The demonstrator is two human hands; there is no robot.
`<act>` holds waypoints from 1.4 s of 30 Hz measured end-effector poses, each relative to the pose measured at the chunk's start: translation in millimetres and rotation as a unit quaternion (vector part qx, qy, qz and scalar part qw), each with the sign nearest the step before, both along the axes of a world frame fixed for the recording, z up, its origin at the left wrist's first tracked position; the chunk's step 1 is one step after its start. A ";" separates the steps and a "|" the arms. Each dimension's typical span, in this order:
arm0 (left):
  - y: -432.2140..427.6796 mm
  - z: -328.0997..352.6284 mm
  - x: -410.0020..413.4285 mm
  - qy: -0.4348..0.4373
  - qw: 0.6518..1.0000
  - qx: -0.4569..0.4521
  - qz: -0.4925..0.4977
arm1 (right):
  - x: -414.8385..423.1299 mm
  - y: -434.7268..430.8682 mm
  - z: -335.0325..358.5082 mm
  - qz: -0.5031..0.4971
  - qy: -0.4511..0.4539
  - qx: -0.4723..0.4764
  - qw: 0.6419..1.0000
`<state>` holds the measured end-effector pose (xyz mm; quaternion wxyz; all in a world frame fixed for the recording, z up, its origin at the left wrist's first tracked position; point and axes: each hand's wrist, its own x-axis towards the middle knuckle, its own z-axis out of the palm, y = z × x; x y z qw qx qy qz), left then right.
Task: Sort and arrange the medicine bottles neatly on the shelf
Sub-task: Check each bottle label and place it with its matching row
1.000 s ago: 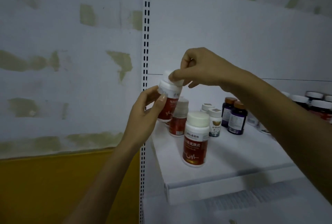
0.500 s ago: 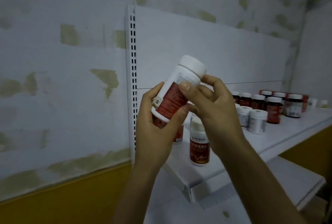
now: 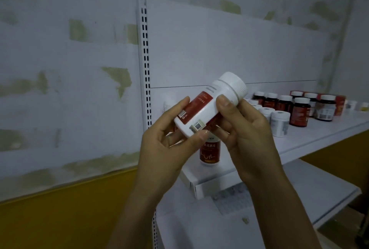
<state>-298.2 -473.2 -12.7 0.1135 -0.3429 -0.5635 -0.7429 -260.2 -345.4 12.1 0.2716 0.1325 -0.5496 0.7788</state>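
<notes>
Bottle point(image 3: 209, 106) is gripped by both hands, left hand point(image 3: 165, 144) at its base, right hand point(image 3: 243, 128) near the cap (tilted, cap up-right), above the shelf point(image 3: 311, 138), so it needs uprighting.

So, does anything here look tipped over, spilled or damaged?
Nothing looks spilled or damaged. Only the red-labelled white bottle is tilted, cap toward upper right, because the left hand and right hand hold it above the shelf. The dark bottles standing on the shelf look upright and capped.
</notes>
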 end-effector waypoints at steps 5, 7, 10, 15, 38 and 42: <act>-10.7 -7.9 3.5 -0.084 0.995 -0.010 -0.048 | 1.5 1.4 -13.0 0.028 0.000 0.000 1.000; -12.3 -12.7 2.0 -0.104 0.994 -0.007 -0.045 | -0.4 2.3 -15.8 0.036 -0.006 0.021 0.999; -11.4 -16.8 -0.7 -0.099 0.995 0.011 -0.030 | -1.6 5.7 -12.0 0.008 -0.024 0.090 0.996; -10.2 -12.2 -7.3 -0.017 0.999 0.010 0.051 | -3.3 12.1 12.0 -0.109 -0.040 0.244 0.963; 12.1 0.5 -89.7 -0.360 0.837 0.361 -0.200 | -92.1 17.5 90.0 0.006 -0.185 0.522 0.833; 13.6 5.4 -93.3 -0.297 0.903 0.294 -0.098 | -102.7 9.2 91.8 -0.035 -0.171 0.563 0.808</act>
